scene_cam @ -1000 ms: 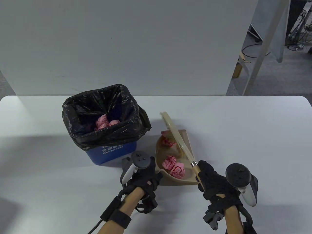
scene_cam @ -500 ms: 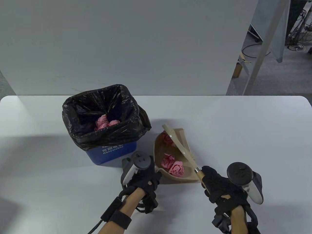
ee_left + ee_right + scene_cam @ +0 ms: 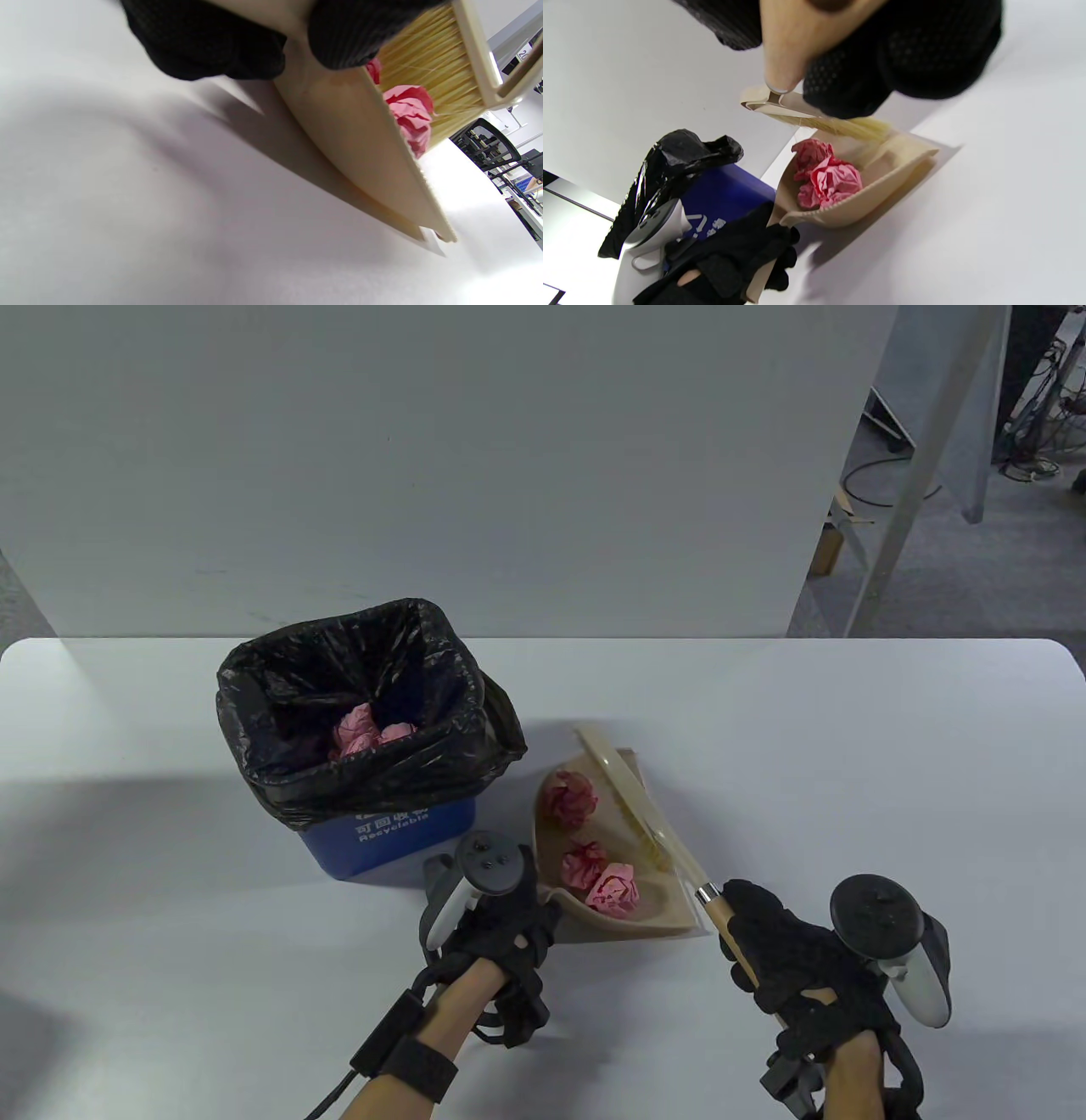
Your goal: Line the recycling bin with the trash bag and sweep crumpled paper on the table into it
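Three pink crumpled paper balls (image 3: 594, 853) sit in my beige plastic dustpan (image 3: 585, 920), gripped by my left hand (image 3: 501, 937); my right hand (image 3: 785, 954) clasps the wooden-handled brush (image 3: 632, 810). Beside it, mid-table, the black-bagged blue recycling bin (image 3: 365, 729) holds more paper.

A white table (image 3: 848, 746) is carrying a blue bin (image 3: 399, 831) lined with a black bag (image 3: 280, 704), standing toward its left. Just beside the bin, on its right, a beige dustpan (image 3: 645, 920) is sitting tilted, one edge touching the tabletop.
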The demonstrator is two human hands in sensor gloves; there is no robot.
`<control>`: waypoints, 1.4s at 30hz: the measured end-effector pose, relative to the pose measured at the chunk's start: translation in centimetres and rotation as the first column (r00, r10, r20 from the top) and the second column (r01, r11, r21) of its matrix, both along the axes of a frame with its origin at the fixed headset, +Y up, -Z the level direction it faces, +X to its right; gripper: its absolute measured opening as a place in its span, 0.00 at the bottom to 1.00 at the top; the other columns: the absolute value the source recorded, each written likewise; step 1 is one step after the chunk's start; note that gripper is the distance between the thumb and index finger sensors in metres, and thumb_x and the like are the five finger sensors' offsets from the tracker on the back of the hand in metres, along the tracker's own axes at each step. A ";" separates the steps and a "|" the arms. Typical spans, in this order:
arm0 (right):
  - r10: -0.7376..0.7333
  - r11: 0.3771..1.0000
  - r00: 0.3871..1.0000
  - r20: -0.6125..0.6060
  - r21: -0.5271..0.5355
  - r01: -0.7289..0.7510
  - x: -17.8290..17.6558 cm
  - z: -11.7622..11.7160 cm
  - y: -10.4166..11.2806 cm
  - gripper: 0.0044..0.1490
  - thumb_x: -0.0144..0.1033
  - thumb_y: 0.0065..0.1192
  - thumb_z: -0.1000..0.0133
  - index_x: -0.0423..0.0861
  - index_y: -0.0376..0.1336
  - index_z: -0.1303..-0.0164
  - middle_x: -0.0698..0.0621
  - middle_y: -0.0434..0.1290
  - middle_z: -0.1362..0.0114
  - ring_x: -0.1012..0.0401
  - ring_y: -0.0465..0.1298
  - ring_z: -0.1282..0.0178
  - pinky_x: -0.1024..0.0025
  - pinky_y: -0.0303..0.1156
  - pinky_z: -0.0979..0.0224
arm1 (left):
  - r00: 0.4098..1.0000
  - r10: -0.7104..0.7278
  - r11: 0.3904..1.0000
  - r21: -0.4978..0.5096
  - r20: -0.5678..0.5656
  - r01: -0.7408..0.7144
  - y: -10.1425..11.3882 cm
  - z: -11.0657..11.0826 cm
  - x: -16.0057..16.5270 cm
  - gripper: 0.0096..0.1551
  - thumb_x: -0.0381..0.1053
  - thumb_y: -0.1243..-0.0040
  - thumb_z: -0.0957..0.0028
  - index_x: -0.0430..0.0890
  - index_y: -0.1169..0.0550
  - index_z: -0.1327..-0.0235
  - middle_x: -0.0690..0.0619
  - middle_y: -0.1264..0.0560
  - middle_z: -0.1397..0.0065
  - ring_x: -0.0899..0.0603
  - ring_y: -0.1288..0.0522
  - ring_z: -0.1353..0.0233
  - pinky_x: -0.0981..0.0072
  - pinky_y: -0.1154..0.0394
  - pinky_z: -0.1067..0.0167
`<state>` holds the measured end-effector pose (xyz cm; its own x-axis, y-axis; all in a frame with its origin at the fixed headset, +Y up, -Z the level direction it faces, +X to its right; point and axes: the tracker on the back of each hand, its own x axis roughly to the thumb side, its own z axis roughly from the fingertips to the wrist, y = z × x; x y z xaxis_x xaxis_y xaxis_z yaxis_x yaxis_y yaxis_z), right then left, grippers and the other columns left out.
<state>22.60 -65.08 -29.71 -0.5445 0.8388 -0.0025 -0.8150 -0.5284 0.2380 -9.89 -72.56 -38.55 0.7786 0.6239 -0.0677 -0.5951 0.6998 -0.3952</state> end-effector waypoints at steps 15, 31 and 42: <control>0.013 0.991 0.855 0.519 0.108 -0.080 3.2 1.0 0.2 0.36 0.36 0.43 0.31 0.33 0.47 0.17 0.32 0.68 0.31 0.49 0.78 0.50 0.53 0.79 0.49 | 0.956 0.293 0.950 0.108 0.016 -0.293 6.9 1.3 -0.5 0.48 0.48 0.41 0.37 0.38 0.54 0.15 0.36 0.39 0.20 0.42 0.24 0.36 0.53 0.19 0.45; -0.060 0.998 0.881 0.469 0.059 0.036 2.7 0.1 -1.2 0.36 0.36 0.43 0.32 0.33 0.47 0.17 0.32 0.69 0.31 0.49 0.78 0.51 0.54 0.79 0.50 | 0.934 0.335 0.865 0.433 -0.122 -0.253 24.2 3.9 -9.8 0.48 0.48 0.40 0.37 0.37 0.53 0.15 0.34 0.38 0.21 0.42 0.23 0.37 0.53 0.18 0.47; -0.072 0.997 0.891 0.448 0.039 0.061 2.3 -0.3 -1.4 0.36 0.36 0.43 0.32 0.32 0.47 0.17 0.31 0.69 0.31 0.49 0.78 0.51 0.54 0.79 0.50 | 0.864 0.023 0.813 0.512 -0.504 0.277 24.9 4.8 -20.9 0.48 0.47 0.38 0.38 0.38 0.51 0.15 0.35 0.38 0.20 0.41 0.23 0.37 0.51 0.18 0.46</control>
